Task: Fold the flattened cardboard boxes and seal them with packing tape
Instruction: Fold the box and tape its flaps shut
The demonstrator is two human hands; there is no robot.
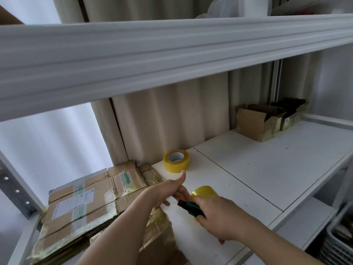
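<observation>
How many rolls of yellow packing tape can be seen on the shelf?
2. One tape roll lies flat near the curtain at the back. The second roll sits in the dispenser gripped by the right hand, partly hidden.

Stack of flattened boxes (86,205) lies at the left end of the shelf (267,169), against the curtain (172,115) behind. A tape roll (176,160) stands on the shelf just right of the stack's far corner. Nearer the front, both hands meet above the shelf: left hand (168,190) over the stack's right edge, right hand (219,215) beside it, on a second tape roll (204,192). Two open boxes (267,119) sit side by side at the far right rear. An upper shelf beam (172,54) spans overhead.
</observation>
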